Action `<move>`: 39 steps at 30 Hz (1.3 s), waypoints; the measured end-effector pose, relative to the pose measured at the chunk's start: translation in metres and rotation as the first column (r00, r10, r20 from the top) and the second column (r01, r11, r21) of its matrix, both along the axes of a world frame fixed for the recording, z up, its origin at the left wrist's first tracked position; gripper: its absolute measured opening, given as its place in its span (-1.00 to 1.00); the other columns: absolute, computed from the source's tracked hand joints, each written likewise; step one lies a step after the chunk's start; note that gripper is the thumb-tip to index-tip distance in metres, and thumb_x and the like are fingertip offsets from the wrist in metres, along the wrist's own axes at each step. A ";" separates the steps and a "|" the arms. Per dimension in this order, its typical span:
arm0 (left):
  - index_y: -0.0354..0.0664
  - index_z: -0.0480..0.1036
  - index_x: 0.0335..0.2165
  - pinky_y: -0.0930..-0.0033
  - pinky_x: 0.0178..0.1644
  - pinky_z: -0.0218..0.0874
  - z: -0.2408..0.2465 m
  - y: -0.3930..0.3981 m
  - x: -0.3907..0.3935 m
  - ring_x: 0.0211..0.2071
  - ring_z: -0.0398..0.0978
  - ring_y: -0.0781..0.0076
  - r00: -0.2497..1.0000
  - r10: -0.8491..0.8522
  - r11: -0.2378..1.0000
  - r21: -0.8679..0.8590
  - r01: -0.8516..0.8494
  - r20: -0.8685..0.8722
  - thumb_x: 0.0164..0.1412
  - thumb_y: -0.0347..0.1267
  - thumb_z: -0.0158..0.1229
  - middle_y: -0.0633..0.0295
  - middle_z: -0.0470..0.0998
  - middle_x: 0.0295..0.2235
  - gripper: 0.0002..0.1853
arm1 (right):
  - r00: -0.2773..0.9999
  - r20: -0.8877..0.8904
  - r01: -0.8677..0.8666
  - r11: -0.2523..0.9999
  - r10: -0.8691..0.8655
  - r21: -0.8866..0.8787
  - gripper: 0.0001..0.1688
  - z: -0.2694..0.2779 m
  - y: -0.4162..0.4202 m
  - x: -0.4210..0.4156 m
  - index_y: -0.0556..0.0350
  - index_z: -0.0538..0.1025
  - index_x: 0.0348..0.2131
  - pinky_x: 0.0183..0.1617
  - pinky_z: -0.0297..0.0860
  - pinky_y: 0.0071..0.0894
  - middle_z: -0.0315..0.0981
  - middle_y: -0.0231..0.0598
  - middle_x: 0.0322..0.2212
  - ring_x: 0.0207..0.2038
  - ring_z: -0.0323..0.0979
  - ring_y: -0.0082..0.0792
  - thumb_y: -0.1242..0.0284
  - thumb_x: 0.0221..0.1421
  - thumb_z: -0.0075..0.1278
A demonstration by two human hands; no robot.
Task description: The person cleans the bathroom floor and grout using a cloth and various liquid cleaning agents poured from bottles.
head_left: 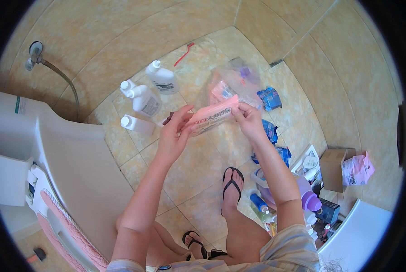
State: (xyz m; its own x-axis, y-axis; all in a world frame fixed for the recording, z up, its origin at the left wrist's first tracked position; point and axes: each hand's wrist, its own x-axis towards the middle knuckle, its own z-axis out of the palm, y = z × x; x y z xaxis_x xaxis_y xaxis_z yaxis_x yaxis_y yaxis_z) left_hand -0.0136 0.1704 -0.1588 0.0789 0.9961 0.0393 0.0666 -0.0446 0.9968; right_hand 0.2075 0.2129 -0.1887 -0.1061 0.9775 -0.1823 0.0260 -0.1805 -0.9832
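A pink plastic packet (212,115) bearing printed writing is stretched between my two hands above the tiled floor. My left hand (174,137) grips its left end between thumb and fingers. At the upper right corner, my right hand (249,120) pinches the edge with thumb and forefinger. Beyond the packet lies a clear plastic bag (238,76) with pink packs in it, partly blurred. Just past my left fingers shows a small dark red item (168,119), mostly hidden. Blue packets (270,98) lie to the right, some partly behind my right forearm.
Several white bottles, one tall bottle (162,81) among them, stand left of the bag. A red-handled tool (184,54) lies near the wall. On the right are a purple-capped bottle (311,201), a cardboard box (332,170) and a pink pouch (358,169). A toilet (74,163) stands left.
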 end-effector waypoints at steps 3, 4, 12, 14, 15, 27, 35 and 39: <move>-0.32 0.33 -0.14 0.49 -0.20 0.27 -0.011 0.005 -0.005 -0.25 0.42 0.50 0.951 -0.094 0.987 0.099 0.128 -0.296 0.08 -0.58 -0.01 0.16 0.45 -0.28 -0.70 | 0.999 -0.030 -0.015 1.000 0.016 0.025 -0.80 -0.005 -0.001 0.000 0.24 0.47 -0.31 -0.31 0.25 -0.64 0.46 -0.39 -0.45 -0.41 0.33 -0.67 0.47 0.10 -0.10; -0.33 0.35 -0.17 0.49 -0.20 0.26 -0.016 0.005 -0.005 -0.26 0.42 0.52 0.965 -0.060 0.995 0.062 0.079 -0.257 0.09 -0.57 -0.01 0.17 0.46 -0.30 -0.73 | 0.998 -0.062 -0.009 1.000 0.010 0.020 -0.81 -0.005 -0.001 -0.001 0.24 0.47 -0.32 -0.32 0.25 -0.65 0.46 -0.39 -0.46 -0.42 0.33 -0.67 0.47 0.10 -0.09; -0.36 0.46 -0.35 0.57 -0.27 0.24 -0.018 -0.002 -0.003 -0.35 0.41 0.60 0.968 0.075 0.997 0.035 -0.069 -0.239 0.10 -0.51 0.03 0.26 0.51 -0.42 -0.86 | 0.994 -0.089 0.065 0.997 -0.068 -0.039 -0.80 -0.009 -0.011 -0.002 0.25 0.47 -0.32 -0.33 0.25 -0.67 0.46 -0.38 -0.45 -0.42 0.33 -0.68 0.48 0.10 -0.10; -0.36 0.45 -0.35 0.58 -0.30 0.25 -0.021 -0.002 -0.003 -0.39 0.42 0.61 0.958 0.128 0.992 0.028 -0.125 -0.255 0.10 -0.50 0.02 0.25 0.52 -0.43 -0.86 | 0.992 -0.089 0.081 0.996 -0.084 -0.041 -0.81 -0.007 -0.013 0.001 0.24 0.47 -0.31 -0.33 0.23 -0.67 0.44 -0.41 -0.47 -0.44 0.31 -0.68 0.47 0.10 -0.10; -0.36 0.45 -0.35 0.58 -0.32 0.25 -0.023 -0.003 -0.001 -0.40 0.42 0.61 0.955 0.147 0.989 0.018 -0.148 -0.257 0.11 -0.50 0.02 0.25 0.52 -0.44 -0.85 | 0.990 -0.092 0.099 0.994 -0.103 -0.044 -0.81 -0.003 -0.016 0.001 0.22 0.46 -0.31 -0.33 0.21 -0.67 0.42 -0.45 -0.48 -0.45 0.28 -0.69 0.47 0.10 -0.10; -0.32 0.41 -0.57 0.59 -0.58 0.24 -0.034 -0.010 -0.008 -0.70 0.32 0.63 0.977 0.209 0.962 -0.168 -0.213 -0.044 0.17 -0.37 -0.02 0.31 0.35 -0.74 -0.74 | 0.787 -0.210 0.614 0.770 -0.580 0.172 -0.75 0.028 -0.001 0.073 0.23 0.45 -0.31 -0.32 0.22 -0.64 0.41 -0.43 -0.46 -0.42 0.27 -0.67 0.39 0.13 -0.13; -0.36 0.41 -0.51 0.51 -0.51 0.30 -0.040 -0.019 -0.011 -0.63 0.41 0.49 0.998 0.070 0.942 -0.329 -0.070 -0.012 0.25 -0.11 -0.27 0.18 0.43 -0.66 -0.47 | 0.708 -0.125 0.705 0.689 -0.695 0.169 -0.77 0.016 0.018 0.139 0.14 0.41 -0.38 -0.28 0.18 -0.63 0.34 -0.45 -0.48 -0.43 0.21 -0.64 0.37 0.17 -0.22; -0.38 0.40 -0.45 0.46 -0.46 0.31 -0.045 -0.021 -0.010 -0.59 0.43 0.44 1.000 0.021 0.937 -0.349 -0.023 -0.010 0.24 0.02 -0.39 0.14 0.45 -0.61 -0.34 | 0.642 -0.076 0.757 0.616 -0.763 0.217 -0.76 -0.002 0.006 0.128 0.18 0.38 -0.41 -0.35 0.19 -0.62 0.30 -0.42 -0.54 -0.48 0.20 -0.63 0.37 0.18 -0.24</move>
State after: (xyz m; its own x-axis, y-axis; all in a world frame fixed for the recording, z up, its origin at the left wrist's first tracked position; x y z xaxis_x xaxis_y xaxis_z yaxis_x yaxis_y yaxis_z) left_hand -0.0241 0.1493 -0.2036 0.0556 0.9486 -0.3116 0.0693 0.3077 0.9490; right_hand 0.3356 0.2189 -0.1905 0.6937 0.7190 0.0427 -0.0033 0.0624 -0.9980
